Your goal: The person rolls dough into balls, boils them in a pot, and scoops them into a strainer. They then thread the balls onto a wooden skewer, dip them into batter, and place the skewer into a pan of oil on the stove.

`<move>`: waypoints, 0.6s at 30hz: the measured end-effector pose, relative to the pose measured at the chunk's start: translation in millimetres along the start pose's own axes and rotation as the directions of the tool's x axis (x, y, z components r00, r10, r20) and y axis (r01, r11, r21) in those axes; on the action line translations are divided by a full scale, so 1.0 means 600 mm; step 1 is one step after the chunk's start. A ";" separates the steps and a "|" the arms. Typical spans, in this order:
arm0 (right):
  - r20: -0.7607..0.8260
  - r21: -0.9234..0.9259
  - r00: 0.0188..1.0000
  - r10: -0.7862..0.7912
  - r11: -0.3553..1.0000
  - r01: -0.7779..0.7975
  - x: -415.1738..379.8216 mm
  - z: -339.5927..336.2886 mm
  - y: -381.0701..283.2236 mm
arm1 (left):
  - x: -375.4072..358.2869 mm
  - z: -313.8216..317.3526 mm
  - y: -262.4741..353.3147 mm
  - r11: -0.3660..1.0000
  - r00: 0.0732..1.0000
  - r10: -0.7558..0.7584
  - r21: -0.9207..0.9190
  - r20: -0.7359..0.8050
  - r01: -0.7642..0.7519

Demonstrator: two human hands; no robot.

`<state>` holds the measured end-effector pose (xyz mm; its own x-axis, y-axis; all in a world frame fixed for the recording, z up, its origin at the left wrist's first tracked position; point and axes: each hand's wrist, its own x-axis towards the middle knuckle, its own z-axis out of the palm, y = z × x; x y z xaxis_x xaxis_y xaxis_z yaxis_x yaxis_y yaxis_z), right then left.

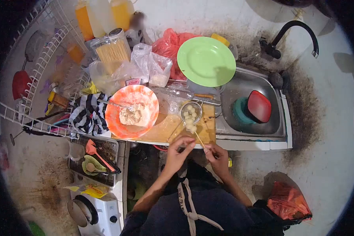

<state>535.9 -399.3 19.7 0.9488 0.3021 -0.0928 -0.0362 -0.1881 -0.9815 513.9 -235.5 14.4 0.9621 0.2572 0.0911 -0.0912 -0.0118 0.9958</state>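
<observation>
In my right hand (pixel 217 157) is a thin wooden skewer (pixel 200 139), pinched between the fingers and slanting up to the left. Pale round balls (pixel 191 128) sit at its far end, in front of a small metal strainer (pixel 183 114) that holds several more balls. My left hand (pixel 178 153) is beside the skewer, thumb and fingers curved and slightly apart, with nothing visible in them. Left of the strainer, an orange-and-white bowl (pixel 113 128) contains a pale, floury mixture (pixel 130 115) and a spoon handle. Bowl and strainer rest on a wooden board (pixel 161 131).
A green plate (pixel 206 59) stands behind the board, near a pack of skewers (pixel 113 51) and plastic bags (pixel 147 59). To the right is a metal sink (pixel 240 84) with a red bowl (pixel 259 106) under a black faucet (pixel 299 23). A stove (pixel 106 216) is lower left.
</observation>
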 end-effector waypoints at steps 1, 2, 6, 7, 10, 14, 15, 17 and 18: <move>0.001 0.051 1.000 -0.017 0.999 0.017 0.002 0.003 -0.001 | -0.006 0.011 0.006 0.995 0.999 -0.051 -0.083 0.017 0.052; 0.001 0.104 0.999 -0.032 0.994 0.032 0.005 0.008 -0.002 | -0.010 0.018 0.010 0.981 0.994 -0.101 -0.164 0.039 0.106; 0.045 0.197 0.997 -0.068 0.979 0.058 0.006 0.028 0.000 | -0.010 0.027 0.016 0.988 0.994 -0.110 -0.112 0.007 0.110; 0.023 0.124 0.994 -0.108 0.987 0.104 0.007 0.032 -0.001 | -0.010 0.026 0.014 0.984 0.991 -0.136 -0.122 -0.016 0.133; -0.052 0.000 0.972 -0.228 0.973 0.229 0.016 0.044 -0.006 | -0.008 0.013 0.007 0.984 0.986 -0.146 -0.116 -0.083 0.136; -0.107 0.085 0.959 -0.262 0.959 0.272 0.069 0.044 -0.047 | -0.004 -0.002 0.026 0.998 0.991 -0.057 -0.038 -0.125 0.052; -0.070 0.093 0.962 -0.262 0.959 0.268 0.079 0.041 -0.054 | -0.005 -0.005 0.029 0.999 0.992 -0.037 -0.001 -0.122 0.037; -0.028 0.117 0.964 -0.266 0.957 0.267 0.095 0.043 -0.068 | -0.006 -0.008 0.036 0.998 0.993 -0.013 0.061 -0.120 0.021; -0.019 0.115 0.959 -0.281 0.953 0.281 0.102 0.046 -0.070 | -0.006 -0.009 0.041 0.996 0.993 -0.009 0.087 -0.122 0.020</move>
<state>586.6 -347.0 50.6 0.9265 0.3247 0.1901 0.1965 0.0131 -0.9804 506.6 -231.3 38.4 0.9244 0.3729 0.0801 -0.0497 -0.0905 0.9947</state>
